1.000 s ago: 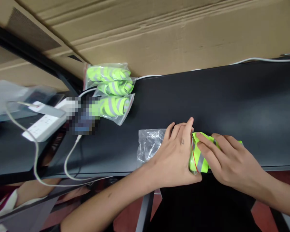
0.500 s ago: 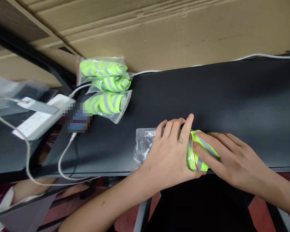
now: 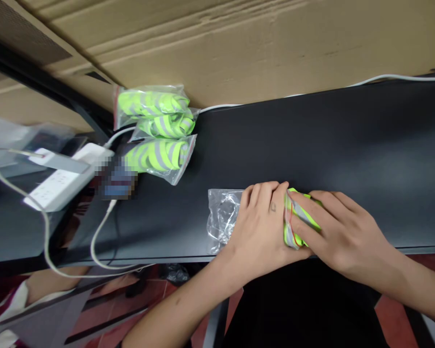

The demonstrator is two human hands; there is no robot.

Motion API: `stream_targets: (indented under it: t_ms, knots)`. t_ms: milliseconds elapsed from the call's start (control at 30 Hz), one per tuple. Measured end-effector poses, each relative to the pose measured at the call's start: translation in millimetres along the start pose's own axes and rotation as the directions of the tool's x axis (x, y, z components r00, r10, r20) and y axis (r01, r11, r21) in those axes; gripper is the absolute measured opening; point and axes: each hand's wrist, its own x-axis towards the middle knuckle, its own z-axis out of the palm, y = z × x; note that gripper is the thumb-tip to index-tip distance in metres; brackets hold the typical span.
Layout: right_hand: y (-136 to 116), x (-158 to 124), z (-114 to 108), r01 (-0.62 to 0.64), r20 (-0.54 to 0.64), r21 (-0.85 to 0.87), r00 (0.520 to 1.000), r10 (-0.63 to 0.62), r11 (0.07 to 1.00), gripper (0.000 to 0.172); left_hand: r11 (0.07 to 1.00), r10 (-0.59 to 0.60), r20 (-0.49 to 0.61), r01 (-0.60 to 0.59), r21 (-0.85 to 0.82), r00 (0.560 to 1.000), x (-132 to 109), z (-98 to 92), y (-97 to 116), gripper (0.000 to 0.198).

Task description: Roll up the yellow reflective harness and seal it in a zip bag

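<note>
A rolled neon-yellow reflective strap bundle [image 3: 304, 210] with grey stripes lies partly inside the red-edged mouth of a clear zip bag [image 3: 223, 217], near the table's front edge. My left hand [image 3: 263, 222] is closed over the bag beside its mouth, covering its middle. My right hand [image 3: 342, 229] grips the bundle's outer end, its fingertips at the red seal line. The bag's far end lies crinkled and flat to the left of my left hand. How deep the bundle sits in the bag is hidden by my left hand.
Several bagged neon-yellow bundles [image 3: 159, 154] lie at the back left. Beside them are a blurred-out phone-like object [image 3: 118, 181], a white power strip [image 3: 54, 188] and a looping white cable [image 3: 45, 241]. Cardboard [image 3: 239, 53] stands behind the black table [image 3: 261, 140]. Another person's arm [image 3: 54, 285] shows at lower left.
My left hand's fingers have drawn in and bent over the bag. My right hand has pressed slightly left, and less of the neon-yellow bundle shows outside the bag.
</note>
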Motion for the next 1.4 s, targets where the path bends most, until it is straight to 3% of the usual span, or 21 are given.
stream_targets:
  t_ms: [167,333,467,600,733,867,933,1000,1067,1133,1233,1400]
  knots:
    - [4.3,-7.0,3.7,-0.001,-0.017,0.035,1.0,0.002,0.999,0.024,0.999,-0.031,-0.005,0.031,0.033,1.0,-0.5,1.1,1.3,0.1]
    - [23.5,-20.2,-9.9,-0.016,0.257,0.286,0.965,-0.06,0.958,0.043,0.998,-0.04,-0.024,0.041,0.041,0.999,-1.6,5.1,-1.2,0.11]
    - [38.1,-21.7,-15.2,-0.059,0.325,0.358,0.944,-0.065,0.932,0.046,0.999,-0.012,0.01,0.012,0.036,1.0,0.2,5.9,-4.3,0.121]
    - [41.8,-19.2,-9.8,-0.007,0.25,0.433,0.962,-0.112,0.901,0.035,0.999,0.028,0.046,-0.03,0.042,0.999,3.2,1.4,-2.1,0.123]
    - [39.8,-14.5,-7.6,0.029,0.159,0.419,0.982,-0.105,0.907,0.037,0.999,0.029,0.027,-0.03,0.029,0.999,6.5,-0.2,1.7,0.115]
    - [37.1,-7.7,-11.8,0.035,0.105,0.327,0.992,-0.073,0.944,0.035,0.997,0.068,-0.109,-0.064,0.043,0.992,8.7,7.9,1.9,0.107]
    - [36.4,-5.7,-13.3,0.066,0.055,0.235,0.995,-0.081,0.97,0.028,0.99,0.133,-0.206,-0.12,0.072,0.969,7.3,10.1,1.9,0.109]
    - [36.5,-6.4,-13.4,0.12,0.008,0.161,0.992,-0.123,0.98,0.02,0.98,0.196,-0.225,-0.196,0.024,0.954,3.9,5.9,1.9,0.111]
    - [37.3,-9.4,-12.5,0.18,-0.024,0.129,0.984,-0.179,0.975,0.02,0.965,0.223,-0.132,-0.238,-0.111,0.966,-0.4,-6.1,0.9,0.104]
    - [38.3,-13.3,-11.5,0.225,-0.029,0.114,0.974,-0.224,0.968,0.023,0.959,0.182,0.009,-0.175,-0.221,0.983,-2.5,-22.5,-2.7,0.092]
    - [39.7,-16.4,-11.1,0.251,-0.021,0.105,0.968,-0.25,0.962,0.021,0.982,0.081,0.152,-0.053,-0.181,0.985,4.0,-43.9,-12.5,0.081]
    - [43.0,-11.2,-14.2,0.28,-0.035,0.08,0.96,-0.278,0.957,0.022,0.987,0.095,0.271,-0.055,-0.152,0.958,30.2,-55.6,-22.6,0.055]
